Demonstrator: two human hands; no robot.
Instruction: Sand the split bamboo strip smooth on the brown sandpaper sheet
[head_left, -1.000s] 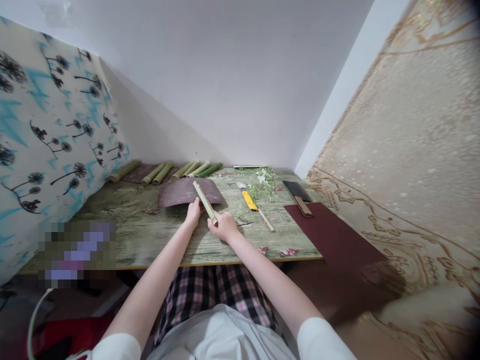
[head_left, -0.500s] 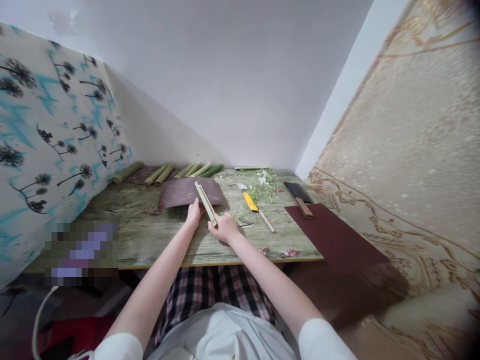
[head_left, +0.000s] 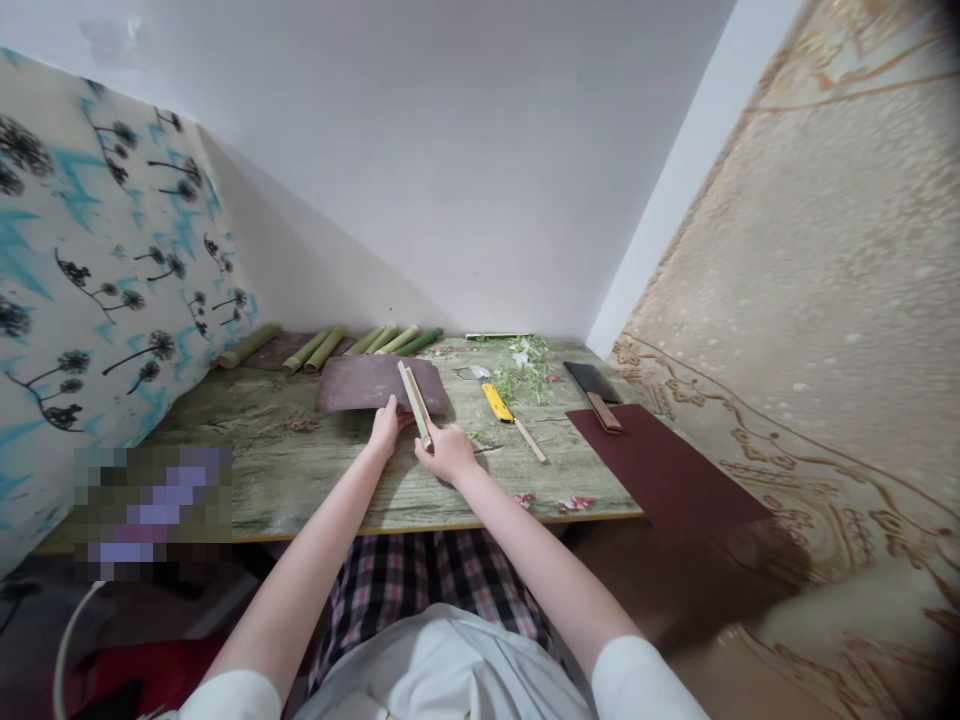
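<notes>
My left hand (head_left: 386,428) pinches the near edge of a dusty brown sheet of sandpaper (head_left: 360,382), which is lifted a little off the table. Its thumb lies on top; the other fingers are partly hidden. In my right hand (head_left: 446,452) is a pale green bamboo piece (head_left: 414,400) with a long opening along one side. The bamboo slants away from me, its far end over the sandpaper. A yellow utility knife (head_left: 496,402) and a thin wooden stick (head_left: 530,440) lie to the right of my hands.
Several bamboo pieces (head_left: 324,350) lie along the wall on another brown sheet. Green sprigs (head_left: 529,372) are behind the knife. At right, a cleaver (head_left: 592,383) rests partly on a maroon sheet (head_left: 660,465) that overhangs the table's edge. Reddish scraps (head_left: 577,503) lie near the front edge.
The bamboo piece has turned slightly, its far end shifting right and now standing more upright in the view. Both hands keep their hold. The whole view has shifted slightly.
</notes>
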